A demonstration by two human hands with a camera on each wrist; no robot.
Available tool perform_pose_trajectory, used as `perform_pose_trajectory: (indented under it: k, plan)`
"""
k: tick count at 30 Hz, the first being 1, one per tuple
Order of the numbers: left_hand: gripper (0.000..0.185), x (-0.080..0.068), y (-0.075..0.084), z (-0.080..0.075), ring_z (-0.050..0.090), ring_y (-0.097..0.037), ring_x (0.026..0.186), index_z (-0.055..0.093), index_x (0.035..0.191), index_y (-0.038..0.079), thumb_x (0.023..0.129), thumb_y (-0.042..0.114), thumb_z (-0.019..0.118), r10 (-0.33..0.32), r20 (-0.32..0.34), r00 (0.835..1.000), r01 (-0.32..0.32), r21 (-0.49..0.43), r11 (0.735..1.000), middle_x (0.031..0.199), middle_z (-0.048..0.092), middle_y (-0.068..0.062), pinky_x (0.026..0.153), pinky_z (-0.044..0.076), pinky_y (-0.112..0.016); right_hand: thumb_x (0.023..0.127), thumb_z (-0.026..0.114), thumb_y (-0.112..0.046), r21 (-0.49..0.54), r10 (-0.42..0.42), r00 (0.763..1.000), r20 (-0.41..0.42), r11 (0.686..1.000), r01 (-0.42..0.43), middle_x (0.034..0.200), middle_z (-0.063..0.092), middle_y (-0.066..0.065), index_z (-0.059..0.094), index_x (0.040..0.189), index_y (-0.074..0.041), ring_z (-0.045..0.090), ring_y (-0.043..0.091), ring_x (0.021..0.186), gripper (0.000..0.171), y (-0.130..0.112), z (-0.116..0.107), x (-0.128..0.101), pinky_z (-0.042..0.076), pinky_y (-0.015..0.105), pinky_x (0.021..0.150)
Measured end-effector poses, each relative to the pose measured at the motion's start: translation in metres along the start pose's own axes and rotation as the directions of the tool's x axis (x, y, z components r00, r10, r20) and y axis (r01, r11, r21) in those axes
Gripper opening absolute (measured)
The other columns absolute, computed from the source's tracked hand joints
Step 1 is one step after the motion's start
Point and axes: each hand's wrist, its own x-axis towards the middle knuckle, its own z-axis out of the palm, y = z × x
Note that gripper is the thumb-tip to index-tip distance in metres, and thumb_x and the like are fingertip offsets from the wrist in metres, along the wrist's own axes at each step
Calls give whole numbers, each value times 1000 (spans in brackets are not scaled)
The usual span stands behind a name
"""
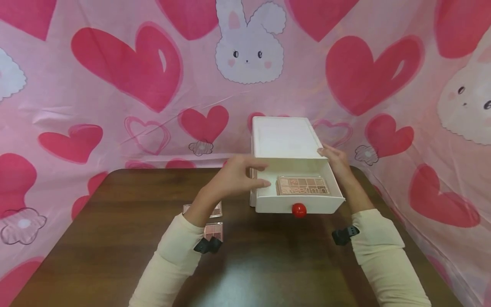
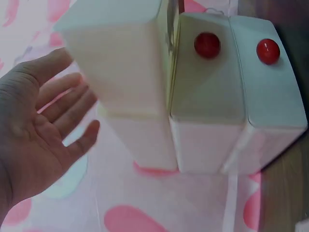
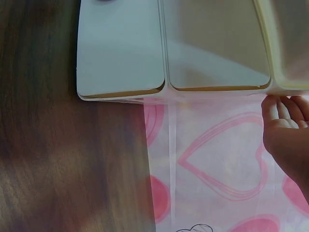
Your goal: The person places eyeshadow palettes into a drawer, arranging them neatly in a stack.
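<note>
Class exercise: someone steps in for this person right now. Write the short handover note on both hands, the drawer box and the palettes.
Left hand: open, fingers straight, reaching over the pulled-out top drawer of the white plastic drawer box; holds nothing.
Right hand: fingertips rest on the box's right top edge, steadying it.
Done: one pink eyeshadow palette lies flat in the drawer with the red round knob.
Left: two more small palettes lie on the brown wooden table by the left forearm; drawer open.

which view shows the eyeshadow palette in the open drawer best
The head view: the palette lies flat in the open top drawer, shades facing up. Both wrist views show only the white drawer unit's outside walls, so the palette is hidden there.
</note>
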Motion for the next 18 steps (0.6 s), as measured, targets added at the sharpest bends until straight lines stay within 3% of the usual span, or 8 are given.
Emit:
perform_pose_trajectory:
  k: [3, 5, 12, 15, 18]
  plan:
    - [45, -14, -8, -9, 72, -26, 113, 71, 127, 6, 85, 17, 82, 33, -67, 997, -36, -52, 998, 123, 74, -14, 100, 57, -43, 99, 52, -20, 14, 6, 1000, 4, 1000, -6, 77, 71, -22, 31, 156, 0, 67, -5, 73, 64, 0, 0, 1, 57, 15, 67]
    - [44, -24, -14, -15, 72, -26, 112, 71, 128, 7, 86, 16, 81, 22, -88, 996, -28, -66, 997, 122, 75, -12, 99, 57, -45, 99, 53, -20, 26, 10, 1000, 8, 1000, -10, 78, 72, -22, 30, 156, 0, 68, -4, 73, 64, 0, -1, 1, 57, 15, 67]
    - [45, -54, -43, -31, 68, -29, 116, 70, 131, 10, 88, 22, 79, -103, -123, 987, 109, 45, 993, 123, 75, -11, 100, 56, -50, 100, 52, -21, 35, 12, 1000, 10, 999, -12, 80, 72, -23, 30, 157, -1, 67, -4, 75, 64, 1, -4, 2, 57, 15, 68]
    - [43, -64, -66, -37, 67, -32, 115, 70, 129, 7, 89, 21, 79, -150, -160, 976, 168, 106, 980, 126, 73, -15, 100, 54, -53, 99, 53, -21, 39, 16, 1000, 6, 999, -17, 80, 72, -22, 30, 156, -1, 68, -4, 74, 65, 1, -3, 2, 57, 15, 68]
    - [43, -76, -92, -43, 67, -36, 115, 70, 128, 4, 90, 21, 78, -232, -194, 953, 262, 142, 955, 125, 73, -19, 100, 53, -55, 99, 54, -19, 78, 19, 1000, 9, 997, -20, 79, 74, -20, 30, 156, 0, 69, -3, 73, 65, 2, -2, 2, 57, 15, 68]
